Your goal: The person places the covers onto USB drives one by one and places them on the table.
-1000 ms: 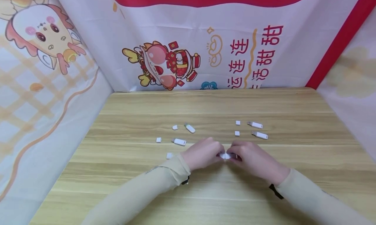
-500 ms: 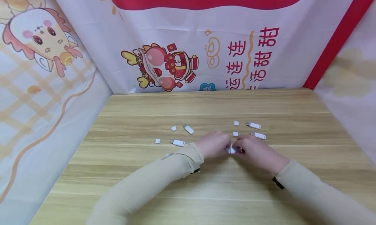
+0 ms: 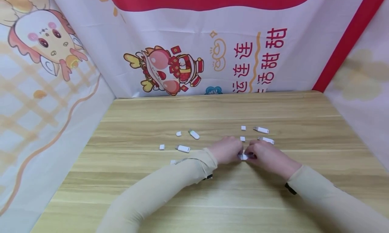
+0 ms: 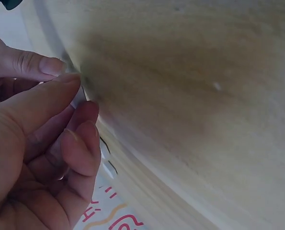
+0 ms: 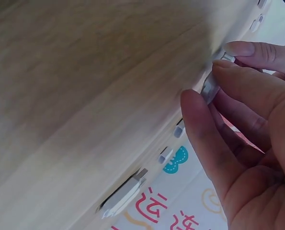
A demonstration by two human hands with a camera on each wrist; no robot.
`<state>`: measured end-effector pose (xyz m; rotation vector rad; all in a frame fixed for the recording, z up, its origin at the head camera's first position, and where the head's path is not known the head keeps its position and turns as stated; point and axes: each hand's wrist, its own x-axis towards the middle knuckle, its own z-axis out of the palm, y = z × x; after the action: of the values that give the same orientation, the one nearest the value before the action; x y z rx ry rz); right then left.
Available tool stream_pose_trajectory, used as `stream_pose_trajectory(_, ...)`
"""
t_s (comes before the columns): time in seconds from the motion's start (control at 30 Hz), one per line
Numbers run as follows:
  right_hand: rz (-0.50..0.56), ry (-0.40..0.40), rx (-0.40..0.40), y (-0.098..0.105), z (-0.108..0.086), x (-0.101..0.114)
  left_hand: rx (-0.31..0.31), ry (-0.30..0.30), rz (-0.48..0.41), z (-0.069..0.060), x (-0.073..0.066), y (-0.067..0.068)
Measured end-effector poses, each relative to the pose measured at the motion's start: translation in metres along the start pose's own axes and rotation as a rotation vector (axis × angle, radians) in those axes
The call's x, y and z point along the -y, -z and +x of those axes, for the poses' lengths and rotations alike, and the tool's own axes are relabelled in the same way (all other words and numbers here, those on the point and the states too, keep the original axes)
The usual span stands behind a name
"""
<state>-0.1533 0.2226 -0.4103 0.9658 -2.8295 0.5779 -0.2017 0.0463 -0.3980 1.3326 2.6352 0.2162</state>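
In the head view a white USB stick (image 3: 244, 157) is held just above the table between the fingertips of both hands. My left hand (image 3: 227, 150) pinches its left end, apparently the cap, while my right hand (image 3: 271, 157) pinches the stick's body. The right wrist view shows the greyish-white stick (image 5: 210, 88) between thumb and fingers, with the other hand's thumb at its far end. Fingers cover most of it, so I cannot tell whether cap and body are fully joined. Behind my right hand lies an uncapped USB stick (image 3: 267, 140) near a loose cap (image 3: 242, 138).
Another uncapped stick (image 3: 261, 129) and cap (image 3: 243, 128) lie farther back. To the left are two more sticks, one rounded (image 3: 193, 134) and one squarish (image 3: 183, 148), with caps (image 3: 162, 147) beside them. A further cap (image 3: 173, 161) is partly behind the left sleeve. Printed cloth surrounds the wooden table (image 3: 212, 108).
Both hands have shifted a little to the right and slightly farther from me, still holding the USB stick between them. The loose sticks and caps have not moved on the table.
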Motion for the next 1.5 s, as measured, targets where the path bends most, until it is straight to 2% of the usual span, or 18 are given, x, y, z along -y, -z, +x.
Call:
stream_pose_trajectory(0.3, -0.021, -0.020, 0.029, 0.002, -0.002, -0.003, 0.000, -0.012, 0.035, 0.005, -0.001, -0.002)
stream_pose_trajectory(0.53, -0.006, -0.009, 0.009, 0.000, -0.004, -0.007, -0.018, -0.015, 0.031, 0.006, -0.003, -0.003)
stream_pose_trajectory(0.97, -0.003, 0.008, 0.003, -0.001, -0.007, -0.010, -0.025, 0.016, -0.008, 0.009, -0.008, -0.007)
stream_pose_trajectory(1.2, 0.010, -0.024, 0.020, 0.000, -0.005, -0.008, -0.040, 0.023, -0.029, 0.012, -0.008, -0.011)
stream_pose_trajectory(1.5, 0.023, -0.041, 0.035, 0.002, -0.006, -0.008, -0.029, 0.045, -0.066, 0.010, -0.010, -0.009)
